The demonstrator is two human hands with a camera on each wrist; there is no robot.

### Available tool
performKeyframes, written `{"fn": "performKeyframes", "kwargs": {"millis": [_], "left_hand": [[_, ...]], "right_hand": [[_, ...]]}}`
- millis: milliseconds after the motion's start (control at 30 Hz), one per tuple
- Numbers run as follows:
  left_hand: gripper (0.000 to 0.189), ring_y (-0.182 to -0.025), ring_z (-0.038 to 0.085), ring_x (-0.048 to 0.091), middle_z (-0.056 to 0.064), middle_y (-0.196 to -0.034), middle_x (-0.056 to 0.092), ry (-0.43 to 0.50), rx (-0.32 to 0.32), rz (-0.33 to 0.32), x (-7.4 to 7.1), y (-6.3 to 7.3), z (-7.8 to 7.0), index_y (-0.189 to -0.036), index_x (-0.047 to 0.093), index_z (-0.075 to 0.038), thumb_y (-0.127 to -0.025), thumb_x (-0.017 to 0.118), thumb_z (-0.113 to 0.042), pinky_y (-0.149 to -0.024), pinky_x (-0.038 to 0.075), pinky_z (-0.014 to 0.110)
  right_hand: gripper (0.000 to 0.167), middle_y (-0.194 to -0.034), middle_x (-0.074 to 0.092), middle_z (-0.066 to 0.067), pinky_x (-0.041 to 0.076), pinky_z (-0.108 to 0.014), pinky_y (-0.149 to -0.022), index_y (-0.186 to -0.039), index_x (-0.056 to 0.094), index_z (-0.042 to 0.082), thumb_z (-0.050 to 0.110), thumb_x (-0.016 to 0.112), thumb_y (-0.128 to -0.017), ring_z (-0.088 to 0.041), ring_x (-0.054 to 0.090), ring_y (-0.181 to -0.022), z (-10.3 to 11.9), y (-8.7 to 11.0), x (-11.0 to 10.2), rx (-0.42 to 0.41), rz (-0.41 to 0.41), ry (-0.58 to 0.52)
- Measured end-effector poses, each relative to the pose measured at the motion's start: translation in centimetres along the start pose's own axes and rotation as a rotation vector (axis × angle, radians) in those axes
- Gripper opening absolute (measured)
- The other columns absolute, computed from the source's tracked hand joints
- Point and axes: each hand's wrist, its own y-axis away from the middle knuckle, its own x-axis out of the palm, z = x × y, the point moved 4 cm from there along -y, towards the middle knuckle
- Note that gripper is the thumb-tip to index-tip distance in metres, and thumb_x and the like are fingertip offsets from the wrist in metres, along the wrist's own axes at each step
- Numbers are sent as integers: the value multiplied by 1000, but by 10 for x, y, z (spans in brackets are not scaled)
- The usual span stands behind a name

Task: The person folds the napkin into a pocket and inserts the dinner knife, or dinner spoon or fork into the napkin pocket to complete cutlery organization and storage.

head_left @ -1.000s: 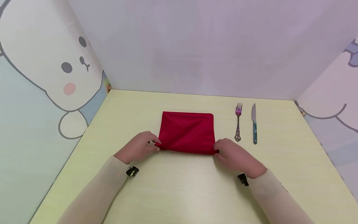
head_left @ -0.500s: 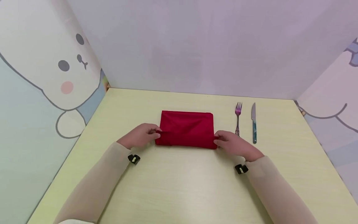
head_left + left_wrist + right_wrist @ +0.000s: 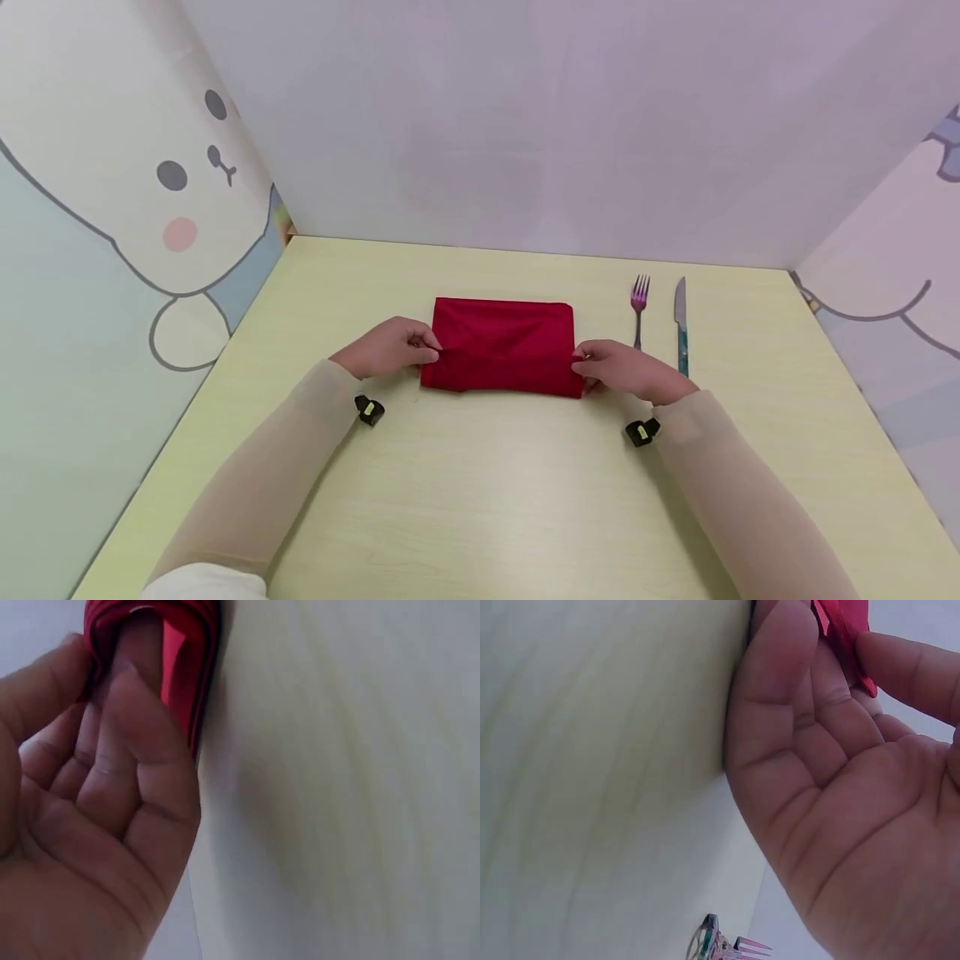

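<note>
A red cloth napkin [image 3: 502,333] lies on the pale wooden table, its near part folded over towards the far side. At its left end my left hand [image 3: 390,346] pinches the folded edge between thumb and fingers. My right hand [image 3: 626,369] pinches the same edge at the right end. In the left wrist view the red cloth [image 3: 202,645] curls in layers, with a finger tucked inside the fold and the thumb outside. In the right wrist view the thumb presses a corner of the cloth [image 3: 847,637] against the fingers.
Right of the napkin lie a fork [image 3: 639,300] and a knife with a blue-green handle [image 3: 682,325], side by side, tips pointing away. My right hand covers the fork's handle end. Walls with cartoon prints [image 3: 172,208] stand along the table's sides, and a plain wall [image 3: 525,125] behind.
Both hands have lifted the napkin's near edge and carried it away from me, folding a strip over. In the last half second they moved slightly farther forward and inward, still pinching.
</note>
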Motion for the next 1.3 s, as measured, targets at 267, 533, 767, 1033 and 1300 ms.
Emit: {"fn": "performKeyframes", "kwargs": {"millis": [267,533,767,1033,1300], "left_hand": [[9,-83,22,70,5,-96,71,41,-74,13,-5,-6,5,-106,75,-11,-98,70,-13,-85,55,36],[8,-73,21,69,7,-91,69,-26,-165,-13,-1,-18,-1,-103,70,-7,-99,69,-14,-78,56,34],[8,-72,20,64,8,-92,65,-144,-174,-15,3,-23,-7,-107,64,-6,-103,62,-12,-74,55,33],[14,-93,24,56,9,-101,59,-225,-182,-102,2,-23,-11,-116,63,-7,-104,62,-13,-86,48,37],[20,-90,23,57,9,-102,60,-213,-214,-130,3,-22,-11,-121,60,-6,-104,62,-17,-82,48,36]], "right_hand": [[19,-94,67,-15,58,-39,-85,-100,56,1,18,53,-108,-29,69,-89,-1,-3,-4,31,-10,-2],[17,-89,68,-12,57,-36,-78,-104,57,1,17,52,-108,-23,71,-79,2,-16,-8,93,-65,93],[21,-85,66,-9,50,-39,-79,-111,59,1,21,50,-109,-21,65,-73,10,-21,-6,141,-141,280],[44,-107,64,-11,47,-39,-83,-128,57,0,30,70,-99,-24,59,-92,7,-18,-10,145,-187,205],[54,-102,65,-12,52,-39,-80,-137,48,0,22,74,-96,-24,62,-82,6,-19,-7,147,-187,223]]}}
